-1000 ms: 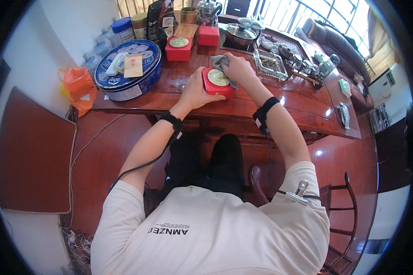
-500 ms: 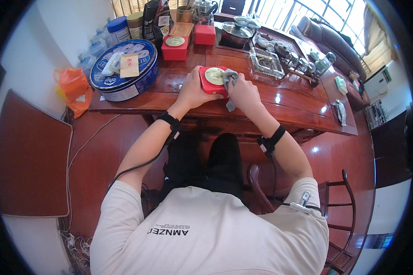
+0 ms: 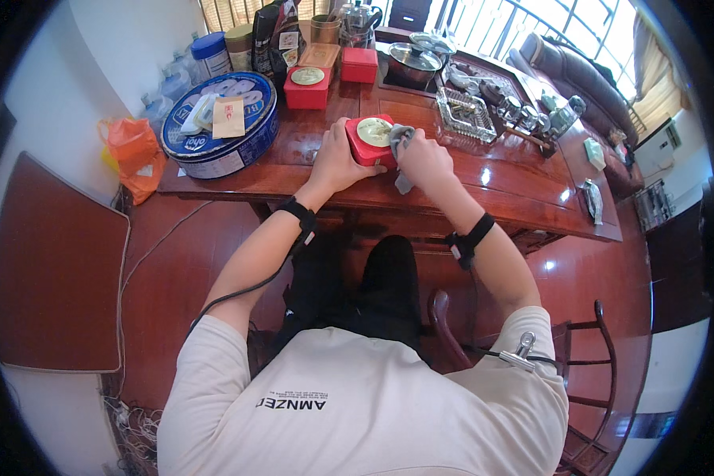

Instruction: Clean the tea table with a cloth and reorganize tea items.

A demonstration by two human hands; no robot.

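Note:
Over the near edge of the dark red wooden table, my left hand (image 3: pixel 335 164) grips a small red box (image 3: pixel 362 151) by its left side, with the thumb along the front. A pale gold round disc (image 3: pixel 374 132) covers most of the box's top. My right hand (image 3: pixel 425 165) is closed on a grey cloth (image 3: pixel 403 140) and presses it to the right edge of the box; a tail of cloth hangs below the fingers. Behind the box stand a similar red box with a gold disc (image 3: pixel 307 76) and a plain red box (image 3: pixel 358 66).
To the left sits a large round blue tin (image 3: pixel 220 149) with a brown paper packet (image 3: pixel 228 117) on its lid. A glass tray (image 3: pixel 466 114), a lidded pot (image 3: pixel 412 65) and tea ware stand at the back right. A wooden chair (image 3: pixel 593 373) is at my right.
The view has shifted slightly. Both hands keep their hold, and the cloth stays at the right side of the box with barely any movement.

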